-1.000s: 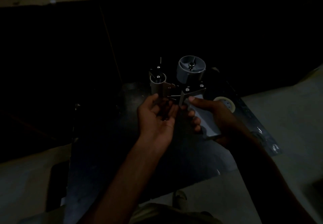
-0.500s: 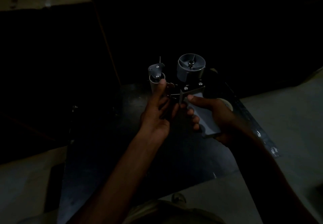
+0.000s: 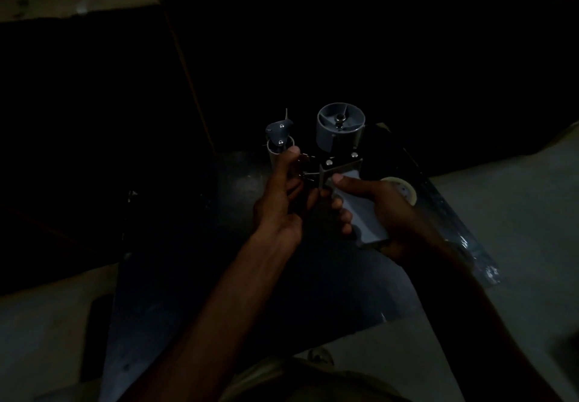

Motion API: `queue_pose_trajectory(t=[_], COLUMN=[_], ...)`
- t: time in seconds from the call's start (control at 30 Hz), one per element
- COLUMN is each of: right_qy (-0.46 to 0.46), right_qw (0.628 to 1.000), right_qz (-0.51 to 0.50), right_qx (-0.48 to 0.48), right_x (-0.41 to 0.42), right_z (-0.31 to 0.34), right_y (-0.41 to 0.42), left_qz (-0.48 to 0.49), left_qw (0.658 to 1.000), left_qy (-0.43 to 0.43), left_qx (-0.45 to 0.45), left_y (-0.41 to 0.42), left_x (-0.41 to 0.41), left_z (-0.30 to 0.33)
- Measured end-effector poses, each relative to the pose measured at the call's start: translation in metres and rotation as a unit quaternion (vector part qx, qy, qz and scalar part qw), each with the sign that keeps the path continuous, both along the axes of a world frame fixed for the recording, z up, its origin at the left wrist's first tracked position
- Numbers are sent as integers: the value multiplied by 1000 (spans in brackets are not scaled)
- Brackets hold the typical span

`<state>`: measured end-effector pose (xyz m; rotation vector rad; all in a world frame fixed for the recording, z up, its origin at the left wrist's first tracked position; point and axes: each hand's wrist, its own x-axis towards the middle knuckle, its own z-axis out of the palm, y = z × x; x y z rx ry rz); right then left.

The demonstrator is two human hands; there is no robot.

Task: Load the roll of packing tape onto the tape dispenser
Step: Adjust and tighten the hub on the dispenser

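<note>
Both hands hold the tape dispenser [image 3: 338,163]. Left hand [image 3: 282,201] has moved up to pinch its front roller; right hand [image 3: 382,207] grips the handle. Tape roll [image 3: 402,187] waits on the tabletop [image 3: 219,276], not loaded.

Tape roll [image 3: 401,189] right of dispenser [image 3: 340,154]

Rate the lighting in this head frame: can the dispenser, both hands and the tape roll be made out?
Head view: badly underexposed, upper half almost black; tape dispenser dim but readable, left hand and right hand visible, tape roll faint behind the right hand.
</note>
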<state>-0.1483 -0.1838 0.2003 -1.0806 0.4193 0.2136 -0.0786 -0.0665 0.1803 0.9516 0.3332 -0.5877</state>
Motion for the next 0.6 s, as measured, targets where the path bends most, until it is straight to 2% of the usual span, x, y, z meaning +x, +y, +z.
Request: queue_pose_trajectory(t=[0.13, 0.6], right_qy=[5, -33], right_qw=[1000, 999], right_qz=[-5, -17], right_qx=[3, 20], right_x=[3, 18], right_z=[0, -11], right_y=[2, 7], left_qz=[15, -2], left_qw=[999, 999], left_qy=[-3, -16], left_qx=[34, 38], left_y=[0, -1], left_x=[0, 1], left_z=[-3, 3])
